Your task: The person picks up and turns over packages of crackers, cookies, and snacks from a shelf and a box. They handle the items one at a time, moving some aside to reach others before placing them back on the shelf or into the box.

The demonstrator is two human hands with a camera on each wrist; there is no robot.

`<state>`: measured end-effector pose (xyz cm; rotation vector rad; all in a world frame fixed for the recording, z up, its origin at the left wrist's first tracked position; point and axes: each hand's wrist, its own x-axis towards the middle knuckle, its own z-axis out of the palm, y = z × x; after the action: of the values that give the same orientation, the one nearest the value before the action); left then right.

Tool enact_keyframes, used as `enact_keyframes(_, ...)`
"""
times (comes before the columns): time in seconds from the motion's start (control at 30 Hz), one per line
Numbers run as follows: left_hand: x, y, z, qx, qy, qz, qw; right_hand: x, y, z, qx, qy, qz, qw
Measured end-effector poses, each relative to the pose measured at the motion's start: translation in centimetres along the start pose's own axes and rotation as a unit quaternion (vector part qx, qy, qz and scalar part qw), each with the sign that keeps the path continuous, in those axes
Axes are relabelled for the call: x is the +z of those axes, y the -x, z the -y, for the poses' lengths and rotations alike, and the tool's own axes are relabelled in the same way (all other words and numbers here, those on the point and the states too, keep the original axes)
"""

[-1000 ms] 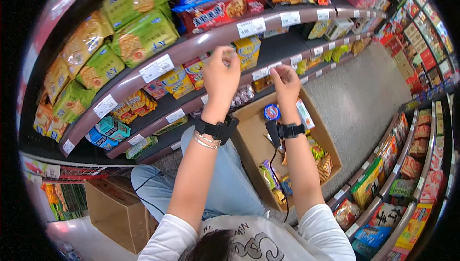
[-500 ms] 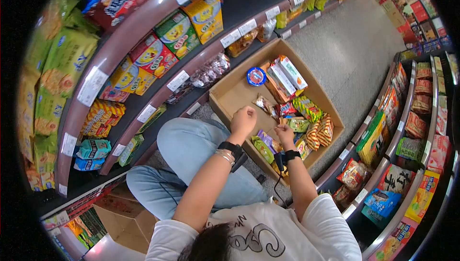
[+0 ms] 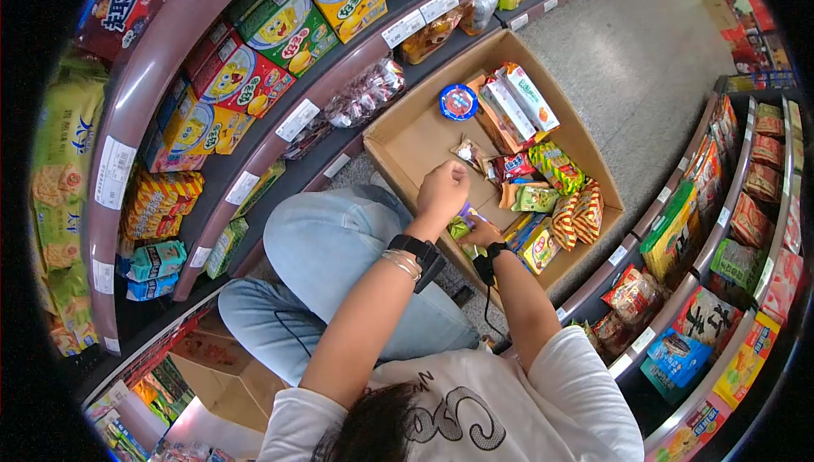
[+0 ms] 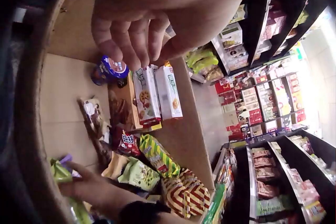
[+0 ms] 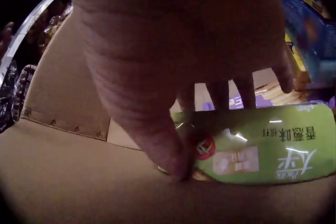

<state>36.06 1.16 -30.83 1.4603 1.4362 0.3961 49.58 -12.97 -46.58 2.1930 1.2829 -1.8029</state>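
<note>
The right hand (image 3: 482, 233) pinches a glossy green plastic snack packet (image 5: 262, 150) between thumb and fingers at centre frame, inside the brown cardboard box (image 3: 415, 136). The left hand (image 3: 443, 191) hovers just above, fingers loosely curled, holding nothing.

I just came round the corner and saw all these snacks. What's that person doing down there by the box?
A person crouches in a shop aisle beside an open cardboard box full of snack packets. Their right hand is down in the box, pinching a green packet between thumb and fingers. Their left hand hovers over the box with loosely curled fingers, holding nothing. Shelves of snacks stand in front of them.
</note>
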Motion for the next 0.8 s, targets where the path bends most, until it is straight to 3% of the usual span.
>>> enact_keyframes(0.13,-0.1,0.0,-0.4,0.001,-0.018,0.016,1.0,2.3,-4.6,-4.0,-0.103,-0.065,0.044,0.992)
enact_keyframes(0.23,-0.1,0.1,-0.3,0.003,-0.024,0.019,1.0,1.2,-4.3,-1.7,0.042,-0.171,0.15,0.973)
enact_keyframes(0.33,0.1,0.0,0.1,0.014,-0.029,0.018,0.999,0.8,-3.3,0.3,0.074,-0.11,0.062,0.989)
enact_keyframes(0.43,0.4,-0.1,0.6,0.01,-0.047,0.025,0.999,1.1,-3.9,-0.4,0.035,-0.056,0.074,0.995)
enact_keyframes(0.53,0.6,-0.2,0.9,0.001,-0.058,0.036,0.998,0.0,-3.1,0.1,0.009,0.073,0.023,0.997)
enact_keyframes(0.63,1.1,-0.4,1.7,-0.001,-0.064,0.043,0.997,-0.6,-3.0,0.4,0.048,0.093,-0.008,0.995)
enact_keyframes(0.8,0.7,-0.2,1.6,-0.016,-0.085,0.056,0.995,-1.3,-3.8,-1.0,0.035,0.09,0.013,0.995)
